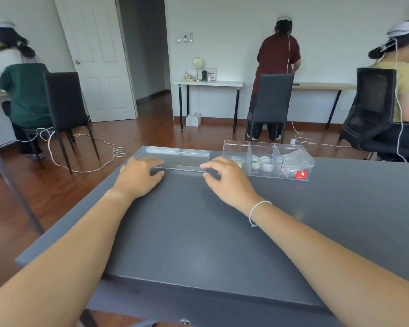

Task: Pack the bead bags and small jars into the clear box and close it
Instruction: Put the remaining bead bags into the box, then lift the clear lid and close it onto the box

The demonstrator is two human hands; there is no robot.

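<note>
A clear box with three compartments stands at the far right of the dark table. Small round jars fill its middle compartment and clear bead bags lie in the right one, behind a red sticker. The clear flat lid lies on the table to the left of the box. My left hand rests at the lid's near left corner, fingers spread on it. My right hand hovers at the lid's near right corner, fingers curled and apart, touching or almost touching the edge.
The dark table ends just behind the lid and box. Beyond it are black chairs, white cables on the wooden floor, and three other people seated or standing at desks along the walls.
</note>
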